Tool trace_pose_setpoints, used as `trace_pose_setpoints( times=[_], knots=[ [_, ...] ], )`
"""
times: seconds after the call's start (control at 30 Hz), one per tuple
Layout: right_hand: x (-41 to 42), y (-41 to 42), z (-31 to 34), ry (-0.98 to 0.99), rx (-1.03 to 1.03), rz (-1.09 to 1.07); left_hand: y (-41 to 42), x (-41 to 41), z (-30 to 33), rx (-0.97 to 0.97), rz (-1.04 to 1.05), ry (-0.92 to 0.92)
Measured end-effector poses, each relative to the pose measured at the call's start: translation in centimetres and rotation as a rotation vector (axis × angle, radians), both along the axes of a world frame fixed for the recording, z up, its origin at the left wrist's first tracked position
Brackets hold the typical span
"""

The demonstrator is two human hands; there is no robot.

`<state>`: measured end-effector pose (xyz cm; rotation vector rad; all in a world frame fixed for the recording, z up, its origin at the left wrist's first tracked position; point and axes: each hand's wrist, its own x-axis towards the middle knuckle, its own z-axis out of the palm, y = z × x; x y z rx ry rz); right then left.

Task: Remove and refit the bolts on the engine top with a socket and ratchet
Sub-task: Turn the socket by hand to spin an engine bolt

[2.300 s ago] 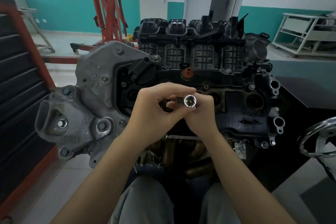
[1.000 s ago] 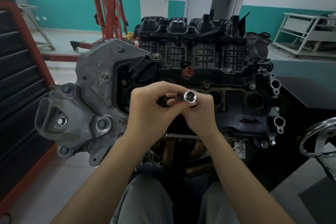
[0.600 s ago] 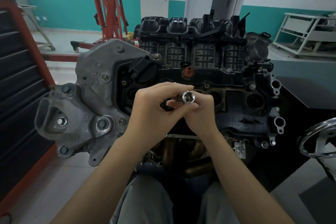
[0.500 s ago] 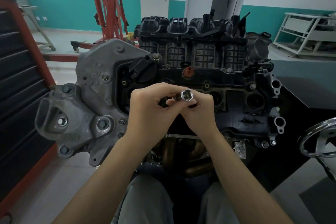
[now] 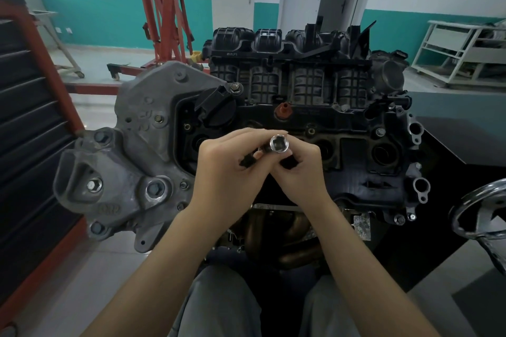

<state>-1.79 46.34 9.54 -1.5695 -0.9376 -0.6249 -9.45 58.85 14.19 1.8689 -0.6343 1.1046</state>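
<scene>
The engine top, a black valve cover, lies in front of me, with small bolts along its upper edge. Both hands meet above its middle. My left hand pinches the silver shaft just behind the chrome socket, and a black ratchet end pokes out between its fingers. My right hand curls round another black part of the ratchet right under the socket. The socket's square hole faces me. How socket and ratchet join is hidden by my fingers.
A grey cast bracket with several bolts bounds the cover on the left, and the black intake manifold stands behind it. A chrome wheel sits at the right edge, and a red-framed tool cabinet at the left. A red engine crane stands farther back.
The socket has risen slightly and tipped between my fingers, so its square hole faces me instead of its round opening. Both hands stay together over the cover.
</scene>
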Motion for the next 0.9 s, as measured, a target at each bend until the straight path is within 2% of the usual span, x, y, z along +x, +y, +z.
trace_pose_setpoints(
  times=[0.13, 0.23, 0.37, 0.53, 0.63, 0.73, 0.8, 0.9],
  knots=[
    [0.05, -0.05, -0.09, 0.009, -0.009, -0.006, 0.30, -0.18, 0.08, -0.083, -0.240, 0.193],
    [0.46, -0.19, -0.50, 0.033, 0.009, -0.062, 0.28, -0.01, 0.18, 0.001, -0.130, 0.146],
    [0.42, -0.09, -0.28, 0.016, -0.002, -0.030, 0.13, -0.02, 0.08, -0.001, -0.025, 0.066],
    [0.39, 0.02, -0.28, -0.007, -0.030, -0.001, 0.31, -0.40, 0.29, -0.059, -0.249, 0.227],
    [0.46, 0.08, -0.47, 0.034, 0.020, -0.015, 0.14, -0.12, 0.45, 0.032, -0.154, 0.170],
    [0.36, 0.10, -0.41, 0.027, 0.011, -0.029, -0.15, 0.02, 0.42, 0.003, -0.019, 0.051],
    [0.18, 0.04, -0.09, -0.016, -0.012, -0.025, -0.13, 0.02, 0.35, -0.034, -0.032, 0.077],
    [-0.06, 0.07, 0.07, -0.028, -0.052, -0.011, 0.31, -0.10, 0.34, -0.130, -0.199, 0.208]
  ],
)
